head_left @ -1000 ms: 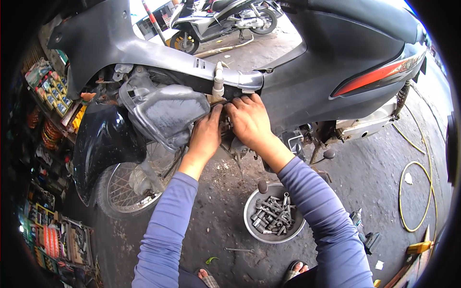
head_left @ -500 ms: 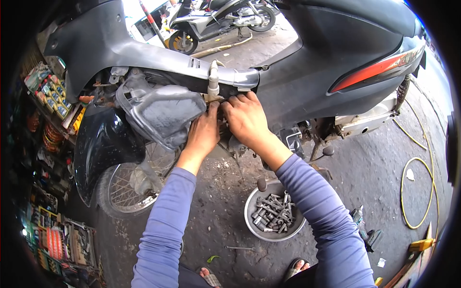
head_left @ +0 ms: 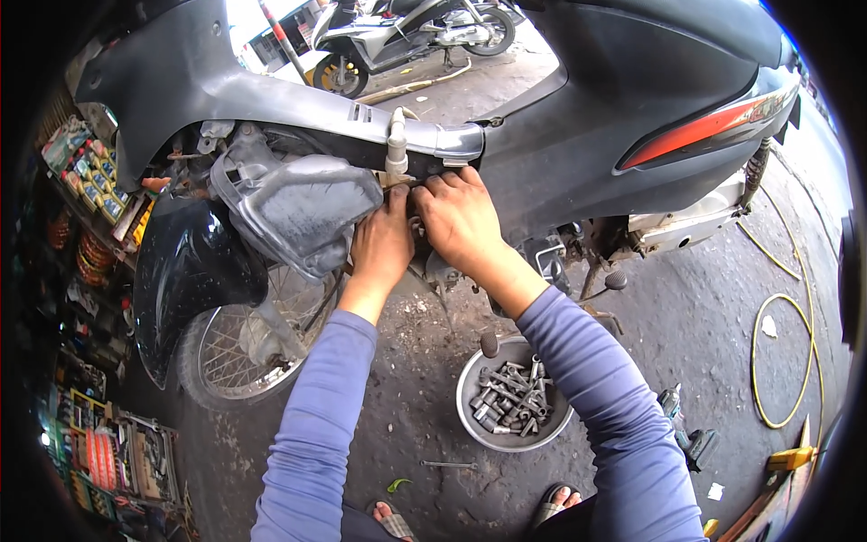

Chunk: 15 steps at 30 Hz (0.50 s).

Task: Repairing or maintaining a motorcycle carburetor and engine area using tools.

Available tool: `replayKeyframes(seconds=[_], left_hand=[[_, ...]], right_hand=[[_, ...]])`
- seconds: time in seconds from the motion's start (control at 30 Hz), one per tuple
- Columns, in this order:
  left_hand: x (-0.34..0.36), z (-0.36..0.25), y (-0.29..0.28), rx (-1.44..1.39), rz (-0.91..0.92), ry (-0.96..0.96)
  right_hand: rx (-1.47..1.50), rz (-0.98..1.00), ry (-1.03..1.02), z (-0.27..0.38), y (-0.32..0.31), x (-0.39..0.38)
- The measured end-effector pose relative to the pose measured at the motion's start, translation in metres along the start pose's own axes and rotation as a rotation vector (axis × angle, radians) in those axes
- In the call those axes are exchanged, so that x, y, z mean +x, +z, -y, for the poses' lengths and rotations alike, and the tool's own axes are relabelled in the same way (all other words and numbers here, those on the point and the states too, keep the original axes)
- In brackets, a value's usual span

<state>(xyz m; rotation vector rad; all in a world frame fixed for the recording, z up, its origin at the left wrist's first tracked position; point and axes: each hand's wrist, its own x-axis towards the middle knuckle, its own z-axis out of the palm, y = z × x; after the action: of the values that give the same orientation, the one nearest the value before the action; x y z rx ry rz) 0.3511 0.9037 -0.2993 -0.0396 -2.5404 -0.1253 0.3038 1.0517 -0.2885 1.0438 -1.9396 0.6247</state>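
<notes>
Both my hands reach into the middle of a dark grey motorbike, below its centre body panel. My left hand is closed, its fingertips just under a pale pipe elbow that stands up beside the panel. Close against it on the right, my right hand is closed too, its fingers bent in under the panel edge. Whatever the fingers pinch is hidden behind them. A dusty grey plastic box sits on the bike just left of my left hand.
A metal bowl of sockets and wrenches stands on the ground below. A wrench lies near it, and a cordless power tool to the right. A yellow hose loops at far right. Shelves of supplies line the left. Another motorbike is parked behind.
The view has shifted slightly, so the bike and bowl sit a little further left. Both hands remain at the same spot under the panel, with only slight finger movement.
</notes>
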Motion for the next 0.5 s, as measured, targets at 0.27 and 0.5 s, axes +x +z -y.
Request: replayKeyframes(seconds=[0.27,0.5], left_hand=[[-0.0003,0.003,0.0026,0.076,-0.034,0.053],[-0.0023,0.0075,0.0022,0.102,-0.083,0.193]], right_hand=[[-0.006,0.001,0.004,-0.0005,0.0011,-0.0005],[0.015,-0.03,-0.02,-0.0018,0.001,-0.0011]])
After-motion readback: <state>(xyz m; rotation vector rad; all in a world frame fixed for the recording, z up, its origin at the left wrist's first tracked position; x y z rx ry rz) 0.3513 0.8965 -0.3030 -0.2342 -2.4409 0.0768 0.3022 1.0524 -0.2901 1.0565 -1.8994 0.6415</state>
